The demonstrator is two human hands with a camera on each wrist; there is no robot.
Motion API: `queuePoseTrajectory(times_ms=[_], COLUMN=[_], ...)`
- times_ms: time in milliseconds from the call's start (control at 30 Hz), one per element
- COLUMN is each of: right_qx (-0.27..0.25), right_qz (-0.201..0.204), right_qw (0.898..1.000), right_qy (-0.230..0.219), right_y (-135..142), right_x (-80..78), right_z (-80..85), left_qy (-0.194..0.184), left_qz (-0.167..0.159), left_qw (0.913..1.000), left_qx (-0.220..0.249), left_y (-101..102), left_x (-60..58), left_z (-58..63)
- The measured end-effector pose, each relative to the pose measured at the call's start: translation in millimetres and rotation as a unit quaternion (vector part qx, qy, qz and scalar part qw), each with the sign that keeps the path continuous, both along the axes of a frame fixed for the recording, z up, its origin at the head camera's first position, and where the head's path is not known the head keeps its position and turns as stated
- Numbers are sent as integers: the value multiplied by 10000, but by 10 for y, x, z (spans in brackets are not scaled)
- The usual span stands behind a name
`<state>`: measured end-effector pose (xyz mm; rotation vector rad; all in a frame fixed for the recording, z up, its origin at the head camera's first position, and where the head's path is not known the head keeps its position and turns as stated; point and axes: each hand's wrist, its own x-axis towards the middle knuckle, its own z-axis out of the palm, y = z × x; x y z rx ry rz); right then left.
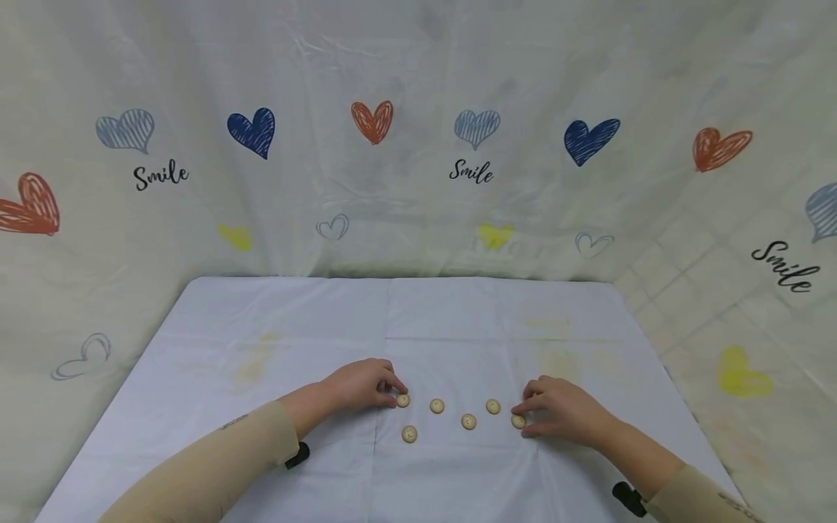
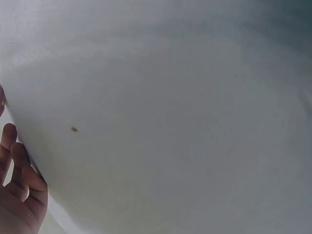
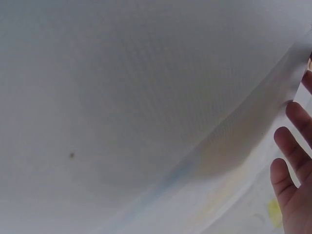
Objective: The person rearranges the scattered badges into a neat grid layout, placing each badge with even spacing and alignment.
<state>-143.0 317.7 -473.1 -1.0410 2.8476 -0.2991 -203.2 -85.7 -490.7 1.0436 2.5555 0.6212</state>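
Observation:
Several round, light wooden buttons lie on the white tablecloth in the head view. My left hand (image 1: 364,385) pinches the leftmost upper button (image 1: 403,401) at its left edge, between thumb and index finger. On the other side, my right hand (image 1: 564,410) has thumb and finger around the rightmost button (image 1: 519,421). Between the hands lie one button (image 1: 437,406), another button (image 1: 468,421) and a third button (image 1: 493,407). Nearer the front is a lower button (image 1: 409,434). The left wrist view shows curled left fingers (image 2: 34,187); in the right wrist view, right fingers (image 3: 292,146) spread apart.
A white cloth (image 1: 314,312) with creases covers the table. Behind and beside it hangs a pale curtain (image 1: 418,43) printed with hearts and "Smile". Dark wrist devices sit at the left cuff (image 1: 297,455) and the right cuff (image 1: 629,499).

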Motion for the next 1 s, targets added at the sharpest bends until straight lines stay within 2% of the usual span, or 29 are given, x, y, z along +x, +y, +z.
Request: queuePoseTrajectory(times_ms=[300, 633, 800, 1000], right_qx=[-57, 140, -16, -280], right_qz=[110, 685, 681, 494], right_qw=[9999, 9952, 9928, 9930], right_qy=[104, 684, 985, 1040], right_y=[-8, -32, -40, 1], right_x=[7, -18, -8, -35], right_z=[-32, -10, 4, 30], left_qy=[113, 404, 245, -35], left_qz=[2, 33, 102, 215], left_qw=[9999, 9990, 9996, 9998], left_qx=[-126, -200, -114, 44], left_y=[20, 30, 23, 11], left_x=[21, 46, 59, 50], left_z=[-36, 21, 19, -5])
